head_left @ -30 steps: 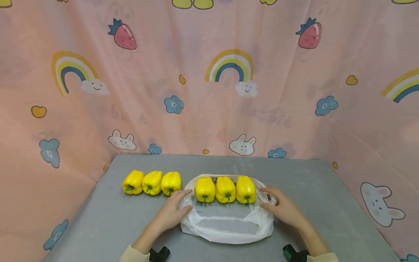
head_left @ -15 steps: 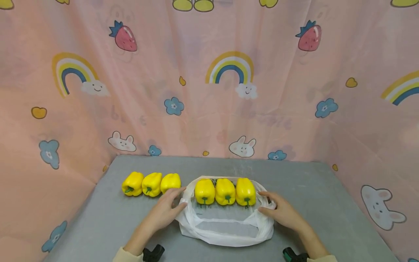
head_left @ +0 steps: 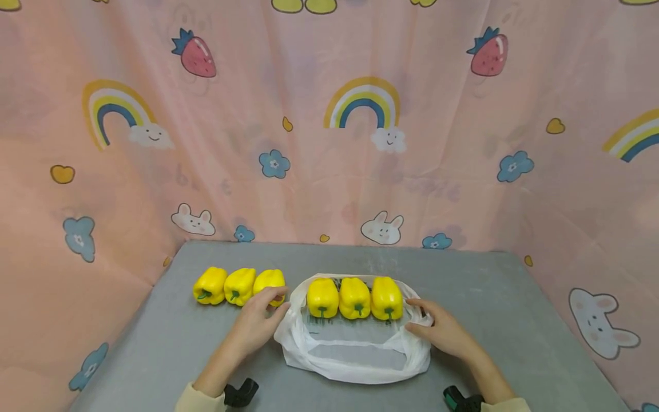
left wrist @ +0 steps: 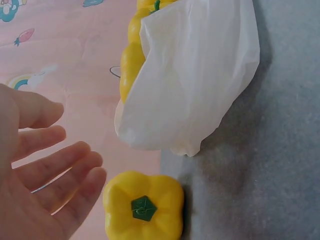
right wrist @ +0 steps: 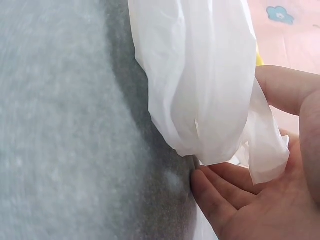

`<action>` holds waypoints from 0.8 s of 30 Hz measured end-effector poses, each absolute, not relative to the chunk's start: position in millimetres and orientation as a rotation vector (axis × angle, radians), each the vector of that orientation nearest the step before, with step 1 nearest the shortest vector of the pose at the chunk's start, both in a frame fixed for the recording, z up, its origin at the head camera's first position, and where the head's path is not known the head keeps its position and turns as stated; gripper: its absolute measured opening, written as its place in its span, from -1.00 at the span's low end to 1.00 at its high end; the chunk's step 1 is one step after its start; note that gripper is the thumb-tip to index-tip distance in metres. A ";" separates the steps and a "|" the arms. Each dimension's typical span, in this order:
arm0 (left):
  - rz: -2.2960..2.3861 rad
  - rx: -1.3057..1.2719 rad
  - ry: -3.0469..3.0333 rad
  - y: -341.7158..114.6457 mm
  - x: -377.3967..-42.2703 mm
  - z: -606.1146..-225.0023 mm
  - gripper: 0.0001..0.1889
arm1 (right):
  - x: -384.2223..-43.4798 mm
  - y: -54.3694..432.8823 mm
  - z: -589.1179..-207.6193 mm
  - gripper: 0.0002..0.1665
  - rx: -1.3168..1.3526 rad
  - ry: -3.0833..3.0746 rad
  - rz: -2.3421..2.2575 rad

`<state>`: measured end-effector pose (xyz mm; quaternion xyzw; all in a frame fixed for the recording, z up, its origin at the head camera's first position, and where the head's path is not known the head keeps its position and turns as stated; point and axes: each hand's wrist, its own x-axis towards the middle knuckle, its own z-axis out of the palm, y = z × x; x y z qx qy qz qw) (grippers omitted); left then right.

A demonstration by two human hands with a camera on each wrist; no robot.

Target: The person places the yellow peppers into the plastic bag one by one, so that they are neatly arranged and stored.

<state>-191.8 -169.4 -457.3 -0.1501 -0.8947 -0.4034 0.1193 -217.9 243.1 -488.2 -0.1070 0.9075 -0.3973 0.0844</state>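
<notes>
A white plastic bag (head_left: 350, 372) lies with its mouth spread wide on the grey table. Three yellow bell peppers (head_left: 354, 298) stand in a row inside its far part. My right hand (head_left: 444, 332) holds the bag's right side, thumb at the rim; in the right wrist view a loose handle loop (right wrist: 270, 145) hangs between thumb and fingers. Just off the bag's left side is my left hand (head_left: 257, 319), its fingers loosely bent and holding nothing. It partly covers the nearest of three other yellow bell peppers (head_left: 239, 286) lined up left of the bag.
Behind the table (head_left: 463, 274) hangs a pink printed curtain (head_left: 319, 189), which also runs along both sides. Black wrist-worn devices (head_left: 241, 393) sit at both sleeves, near the table's front.
My left hand has let go of the bag's left rim and moved left, in front of the nearest outside pepper. The right hand has barely moved on its side of the bag.
</notes>
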 end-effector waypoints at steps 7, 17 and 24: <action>-1.116 -0.417 -2.474 -176.6 -195.4 -457.8 -0.69 | -217.7 241.1 -488.3 -0.24 -0.315 2.725 -1.153; -1.090 -0.340 -2.459 -191.2 -208.7 -457.0 -0.66 | -216.9 239.4 -488.7 -0.24 -0.313 2.731 -1.151; -1.047 -0.256 -2.516 -192.4 -221.5 -455.4 -0.63 | -215.5 237.3 -487.0 -0.24 -0.318 2.746 -1.133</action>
